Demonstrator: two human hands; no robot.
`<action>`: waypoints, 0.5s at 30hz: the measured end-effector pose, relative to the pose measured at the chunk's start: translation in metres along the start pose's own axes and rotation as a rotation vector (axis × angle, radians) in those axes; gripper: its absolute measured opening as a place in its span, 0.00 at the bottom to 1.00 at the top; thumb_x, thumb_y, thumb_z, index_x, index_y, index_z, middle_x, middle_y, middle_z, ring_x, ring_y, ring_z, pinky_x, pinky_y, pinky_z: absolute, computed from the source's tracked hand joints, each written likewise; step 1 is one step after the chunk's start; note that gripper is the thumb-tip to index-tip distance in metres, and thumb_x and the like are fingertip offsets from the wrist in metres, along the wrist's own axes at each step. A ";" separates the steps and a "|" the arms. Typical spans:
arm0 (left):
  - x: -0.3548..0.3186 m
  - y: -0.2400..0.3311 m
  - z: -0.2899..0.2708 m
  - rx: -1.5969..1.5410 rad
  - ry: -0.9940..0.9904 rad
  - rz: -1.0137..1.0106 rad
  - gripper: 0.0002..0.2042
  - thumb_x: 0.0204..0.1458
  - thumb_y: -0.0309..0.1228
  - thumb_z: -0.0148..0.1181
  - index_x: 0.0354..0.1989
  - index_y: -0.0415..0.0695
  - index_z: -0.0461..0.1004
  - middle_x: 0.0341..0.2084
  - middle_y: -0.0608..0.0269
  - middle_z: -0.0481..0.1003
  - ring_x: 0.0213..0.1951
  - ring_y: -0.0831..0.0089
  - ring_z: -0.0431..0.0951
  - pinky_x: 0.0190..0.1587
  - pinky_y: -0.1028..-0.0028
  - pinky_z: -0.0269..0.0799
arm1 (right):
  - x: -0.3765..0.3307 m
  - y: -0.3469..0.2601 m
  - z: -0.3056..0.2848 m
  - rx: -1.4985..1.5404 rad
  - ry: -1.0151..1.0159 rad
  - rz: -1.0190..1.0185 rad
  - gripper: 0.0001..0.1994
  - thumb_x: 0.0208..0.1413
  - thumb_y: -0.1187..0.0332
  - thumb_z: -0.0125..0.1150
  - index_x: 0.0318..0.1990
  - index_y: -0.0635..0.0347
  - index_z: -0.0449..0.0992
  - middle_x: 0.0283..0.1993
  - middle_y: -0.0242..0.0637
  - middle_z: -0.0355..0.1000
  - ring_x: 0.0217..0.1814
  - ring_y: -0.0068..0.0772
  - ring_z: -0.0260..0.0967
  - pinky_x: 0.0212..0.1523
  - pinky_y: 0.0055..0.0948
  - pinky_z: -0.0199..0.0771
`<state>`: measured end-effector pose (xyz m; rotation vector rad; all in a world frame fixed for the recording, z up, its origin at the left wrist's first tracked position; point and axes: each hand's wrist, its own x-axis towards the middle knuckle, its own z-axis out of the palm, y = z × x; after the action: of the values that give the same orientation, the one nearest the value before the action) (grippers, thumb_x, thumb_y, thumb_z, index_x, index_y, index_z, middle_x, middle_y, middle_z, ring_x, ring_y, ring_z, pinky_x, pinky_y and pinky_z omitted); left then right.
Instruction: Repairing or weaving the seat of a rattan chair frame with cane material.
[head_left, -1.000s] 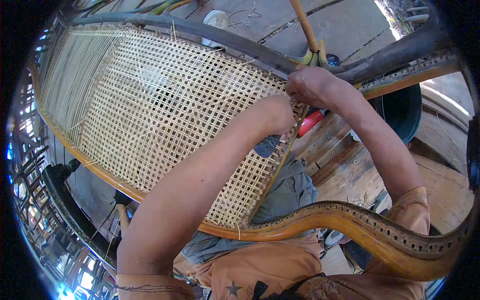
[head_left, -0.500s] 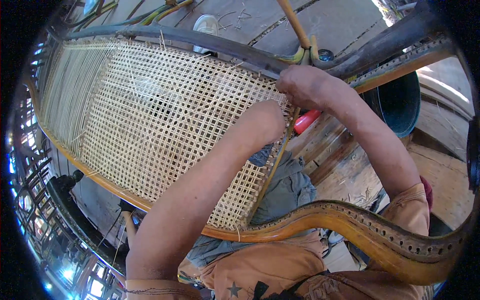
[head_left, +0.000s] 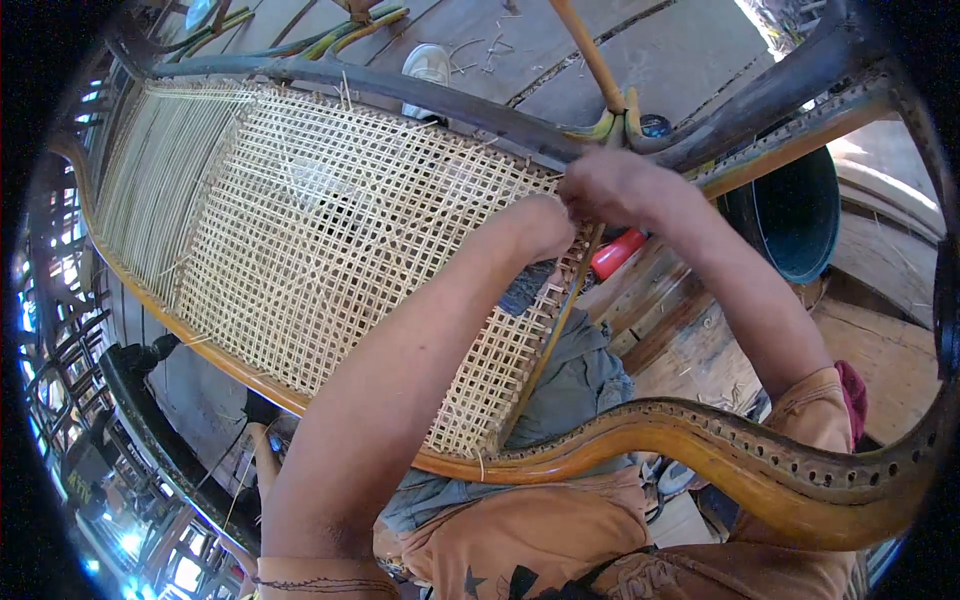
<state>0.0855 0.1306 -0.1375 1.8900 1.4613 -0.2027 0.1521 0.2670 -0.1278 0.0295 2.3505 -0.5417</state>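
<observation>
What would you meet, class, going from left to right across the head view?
Pale, parallel cane strands → white shoe → bare left hand → bare right hand → rounded, dark green bucket.

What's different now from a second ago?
Only a little: the left hand seems drawn slightly left, baring more of the edge of the cane panel. The right arm has swung slightly left, and a dark-red cloth now shows behind it. No grip is visibly taken or released. The right hand stays at the panel's corner; the bucket stays put.
</observation>
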 end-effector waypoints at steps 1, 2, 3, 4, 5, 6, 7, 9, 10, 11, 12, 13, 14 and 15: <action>0.003 0.002 -0.001 0.048 0.027 -0.010 0.11 0.35 0.39 0.67 0.24 0.45 0.81 0.26 0.52 0.78 0.30 0.55 0.80 0.34 0.63 0.75 | -0.002 -0.001 0.002 -0.043 0.032 -0.038 0.08 0.46 0.67 0.60 0.34 0.55 0.78 0.34 0.45 0.74 0.41 0.47 0.73 0.41 0.39 0.72; 0.002 0.003 0.000 -0.030 -0.010 -0.091 0.10 0.37 0.38 0.66 0.25 0.45 0.81 0.25 0.52 0.78 0.30 0.55 0.80 0.34 0.62 0.75 | -0.004 -0.003 0.006 -0.088 0.063 -0.079 0.08 0.45 0.67 0.61 0.34 0.56 0.78 0.34 0.45 0.74 0.42 0.47 0.73 0.41 0.38 0.72; 0.001 0.004 0.001 -0.110 -0.049 -0.173 0.10 0.39 0.38 0.64 0.25 0.45 0.81 0.25 0.52 0.78 0.30 0.55 0.80 0.34 0.62 0.75 | -0.006 -0.003 0.006 -0.077 0.075 -0.089 0.08 0.44 0.69 0.62 0.34 0.58 0.78 0.34 0.46 0.74 0.41 0.46 0.72 0.40 0.39 0.71; 0.002 0.006 0.001 -0.189 -0.067 -0.253 0.09 0.41 0.37 0.63 0.26 0.46 0.81 0.25 0.52 0.78 0.29 0.55 0.80 0.35 0.62 0.75 | -0.007 -0.003 0.007 -0.043 0.064 -0.080 0.08 0.44 0.69 0.61 0.34 0.58 0.77 0.34 0.46 0.73 0.41 0.47 0.72 0.40 0.39 0.71; -0.003 0.006 0.004 -0.225 -0.035 -0.262 0.08 0.43 0.36 0.62 0.28 0.45 0.80 0.25 0.51 0.78 0.29 0.55 0.80 0.35 0.61 0.75 | -0.009 -0.002 0.007 -0.007 0.055 -0.072 0.08 0.45 0.69 0.61 0.33 0.58 0.77 0.34 0.46 0.73 0.41 0.47 0.72 0.41 0.40 0.71; -0.009 0.004 0.007 -0.261 0.016 -0.266 0.08 0.45 0.35 0.60 0.29 0.44 0.80 0.25 0.51 0.78 0.29 0.55 0.79 0.36 0.60 0.75 | -0.010 0.000 0.006 0.031 0.046 -0.061 0.07 0.46 0.68 0.60 0.33 0.59 0.77 0.34 0.46 0.73 0.41 0.47 0.72 0.41 0.40 0.71; -0.015 0.003 0.009 -0.247 0.013 -0.252 0.08 0.47 0.33 0.58 0.30 0.44 0.80 0.25 0.51 0.78 0.29 0.55 0.79 0.36 0.60 0.75 | -0.010 0.002 0.007 0.055 0.070 -0.084 0.07 0.46 0.68 0.60 0.33 0.59 0.77 0.33 0.46 0.73 0.40 0.48 0.72 0.41 0.41 0.70; -0.032 -0.002 0.012 -0.308 -0.069 -0.417 0.11 0.49 0.32 0.52 0.32 0.40 0.80 0.32 0.45 0.77 0.35 0.53 0.79 0.41 0.60 0.74 | -0.012 0.007 0.008 0.104 0.114 -0.138 0.08 0.47 0.67 0.60 0.32 0.61 0.76 0.33 0.47 0.72 0.40 0.49 0.71 0.41 0.42 0.70; -0.038 -0.003 0.014 -0.296 -0.145 -0.489 0.13 0.49 0.31 0.49 0.32 0.38 0.80 0.35 0.42 0.77 0.38 0.52 0.79 0.43 0.60 0.73 | -0.012 0.009 0.009 0.118 0.136 -0.143 0.08 0.47 0.66 0.59 0.32 0.61 0.76 0.33 0.47 0.72 0.40 0.50 0.71 0.41 0.43 0.70; -0.041 -0.003 0.014 -0.314 -0.078 -0.458 0.13 0.50 0.32 0.49 0.33 0.38 0.80 0.36 0.42 0.77 0.38 0.52 0.79 0.43 0.60 0.73 | -0.013 0.013 0.011 0.132 0.159 -0.148 0.09 0.47 0.66 0.59 0.31 0.62 0.76 0.33 0.47 0.72 0.40 0.50 0.71 0.41 0.43 0.70; -0.040 -0.002 0.015 -0.318 -0.018 -0.431 0.13 0.51 0.33 0.49 0.34 0.38 0.79 0.36 0.42 0.76 0.38 0.52 0.78 0.43 0.59 0.73 | -0.014 0.016 0.014 0.113 0.165 -0.140 0.09 0.47 0.66 0.59 0.31 0.62 0.76 0.33 0.47 0.72 0.40 0.50 0.71 0.40 0.43 0.70; -0.044 -0.001 0.017 -0.292 0.039 -0.457 0.14 0.51 0.34 0.49 0.35 0.38 0.79 0.36 0.42 0.76 0.38 0.51 0.78 0.43 0.59 0.73 | -0.014 0.018 0.016 0.094 0.171 -0.132 0.09 0.48 0.65 0.58 0.30 0.63 0.75 0.33 0.48 0.72 0.39 0.51 0.71 0.40 0.43 0.70; -0.040 0.010 0.022 -0.564 0.264 -0.571 0.20 0.56 0.46 0.48 0.33 0.39 0.77 0.26 0.48 0.77 0.34 0.51 0.78 0.41 0.56 0.72 | -0.016 0.019 0.019 0.047 0.171 -0.129 0.10 0.48 0.65 0.58 0.29 0.64 0.75 0.33 0.48 0.72 0.39 0.51 0.71 0.40 0.43 0.70; -0.033 0.016 0.022 -0.878 0.363 -0.591 0.23 0.52 0.51 0.52 0.35 0.40 0.77 0.29 0.46 0.77 0.37 0.50 0.77 0.42 0.56 0.71 | -0.014 0.017 0.021 -0.006 0.112 -0.003 0.08 0.48 0.66 0.57 0.28 0.63 0.75 0.33 0.49 0.72 0.38 0.52 0.71 0.41 0.44 0.71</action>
<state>0.0947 0.0901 -0.1292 0.7890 1.8974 0.4713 0.1791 0.2765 -0.1387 0.0546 2.4610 -0.5474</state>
